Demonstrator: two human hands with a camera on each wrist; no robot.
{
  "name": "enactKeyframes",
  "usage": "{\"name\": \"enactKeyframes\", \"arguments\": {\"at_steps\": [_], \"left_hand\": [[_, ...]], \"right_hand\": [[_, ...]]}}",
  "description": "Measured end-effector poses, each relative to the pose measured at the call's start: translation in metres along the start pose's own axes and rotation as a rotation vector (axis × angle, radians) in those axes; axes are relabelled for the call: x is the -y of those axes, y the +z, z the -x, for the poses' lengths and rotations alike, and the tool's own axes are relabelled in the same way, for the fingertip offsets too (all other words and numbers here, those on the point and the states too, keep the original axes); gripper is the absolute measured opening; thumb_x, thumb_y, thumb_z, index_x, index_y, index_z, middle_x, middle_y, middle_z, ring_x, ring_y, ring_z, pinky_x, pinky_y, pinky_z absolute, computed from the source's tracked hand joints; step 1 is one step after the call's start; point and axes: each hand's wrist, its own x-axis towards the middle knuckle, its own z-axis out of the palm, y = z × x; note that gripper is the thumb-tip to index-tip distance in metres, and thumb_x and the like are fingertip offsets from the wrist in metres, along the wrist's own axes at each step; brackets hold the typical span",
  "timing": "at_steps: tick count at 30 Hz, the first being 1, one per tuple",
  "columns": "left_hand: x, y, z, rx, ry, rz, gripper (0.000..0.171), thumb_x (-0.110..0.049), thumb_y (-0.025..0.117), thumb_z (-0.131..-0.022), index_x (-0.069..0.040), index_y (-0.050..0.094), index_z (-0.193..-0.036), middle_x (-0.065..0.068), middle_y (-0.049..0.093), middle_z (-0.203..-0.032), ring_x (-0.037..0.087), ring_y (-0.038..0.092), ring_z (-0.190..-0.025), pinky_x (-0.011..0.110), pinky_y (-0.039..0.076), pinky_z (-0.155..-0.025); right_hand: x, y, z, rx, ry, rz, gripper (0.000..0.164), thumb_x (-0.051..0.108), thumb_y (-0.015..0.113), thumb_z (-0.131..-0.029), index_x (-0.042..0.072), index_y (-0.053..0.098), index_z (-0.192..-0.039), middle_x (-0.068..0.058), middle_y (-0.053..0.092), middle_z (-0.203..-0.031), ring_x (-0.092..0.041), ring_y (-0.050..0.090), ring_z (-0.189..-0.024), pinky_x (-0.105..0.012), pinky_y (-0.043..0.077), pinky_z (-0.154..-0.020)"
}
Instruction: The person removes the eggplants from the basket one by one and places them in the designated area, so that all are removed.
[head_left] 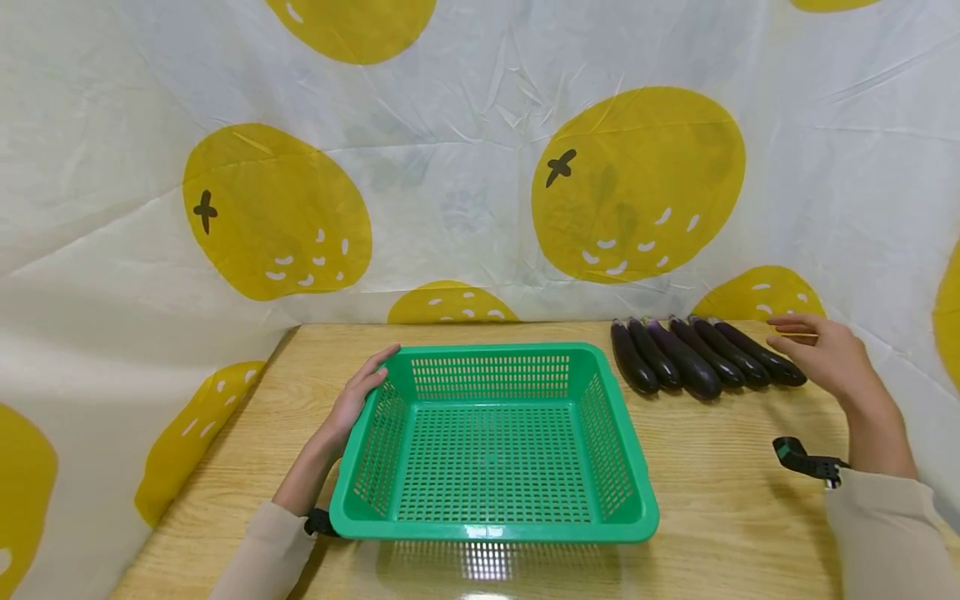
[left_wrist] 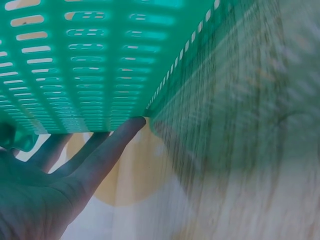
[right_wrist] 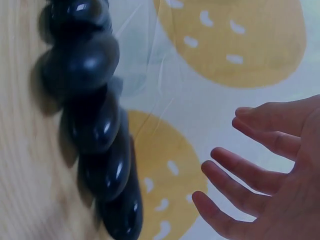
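Observation:
A green plastic basket [head_left: 491, 531] with slotted walls stands in the middle of the wooden table, with nothing inside. My left hand [head_left: 358, 396] holds its left side near the far corner, thumb over the rim. From the left wrist, the fingers [left_wrist: 107, 157] of that hand reach along the outer slotted wall. Several dark purple eggplants [head_left: 686, 362] lie side by side at the back right. My right hand [head_left: 832, 358] hovers beside the rightmost eggplant [head_left: 765, 354], fingers spread and holding nothing. In the right wrist view, a gap separates those fingers from the eggplants [right_wrist: 102, 170].
The wooden table [head_left: 720, 483] extends right of the basket and in front of the eggplants. A white cloth [head_left: 450, 192] with yellow fruit prints hangs close behind the table and along both sides. Dark wrist cameras [head_left: 806, 458] are strapped by the sleeves.

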Motion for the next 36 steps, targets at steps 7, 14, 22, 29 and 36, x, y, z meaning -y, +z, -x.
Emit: {"name": "enactKeyframes", "arguments": {"at_steps": [7,14,22,29,36], "left_hand": [[0.001,-0.003,0.002,0.021,-0.015,0.018,0.053,-0.039,0.031,-0.114,-0.029,0.025,-0.165,0.004,0.021,-0.172,0.034,0.03,-0.151,0.03,0.045,-0.103],[0.002,-0.004,0.003,0.043,-0.026,0.043,0.053,-0.042,0.031,-0.114,-0.03,0.024,-0.166,0.008,0.021,-0.171,0.04,0.034,-0.147,0.032,0.052,-0.096],[0.003,-0.007,0.004,0.063,-0.057,0.045,0.055,-0.044,0.031,-0.114,-0.032,0.022,-0.166,0.005,0.016,-0.174,0.038,0.03,-0.152,0.031,0.051,-0.1],[0.0,-0.013,0.009,0.053,-0.078,0.055,0.054,-0.042,0.03,-0.114,-0.033,0.021,-0.166,0.01,0.021,-0.171,0.034,0.051,-0.131,0.033,0.057,-0.087],[-0.002,-0.015,0.003,0.112,-0.037,-0.033,0.057,-0.046,0.021,-0.114,-0.031,0.011,-0.168,0.006,0.01,-0.175,0.035,0.028,-0.153,0.036,0.043,-0.111]], "right_hand": [[0.025,0.007,-0.001,0.031,-0.051,-0.049,0.052,0.03,0.06,-0.105,-0.006,0.053,-0.143,0.015,0.068,-0.115,0.032,0.036,-0.087,-0.008,0.039,-0.067],[0.048,0.01,-0.003,0.025,-0.091,-0.03,0.053,0.031,0.059,-0.106,-0.004,0.051,-0.145,-0.036,0.057,-0.136,0.03,0.035,-0.09,-0.007,0.038,-0.068],[0.067,0.015,0.001,0.056,-0.102,-0.061,0.064,0.029,0.057,-0.107,-0.006,0.034,-0.155,-0.037,0.054,-0.138,-0.053,0.054,-0.12,-0.007,0.039,-0.069],[0.094,0.018,0.001,0.051,-0.162,-0.067,0.074,0.029,0.058,-0.106,0.0,0.019,-0.162,-0.035,0.058,-0.136,-0.054,0.057,-0.12,-0.011,0.04,-0.071],[0.105,0.017,0.013,0.063,-0.221,-0.106,0.074,0.024,0.061,-0.105,0.002,0.019,-0.162,-0.032,0.061,-0.134,-0.018,0.065,-0.111,-0.018,0.052,-0.086]]}}
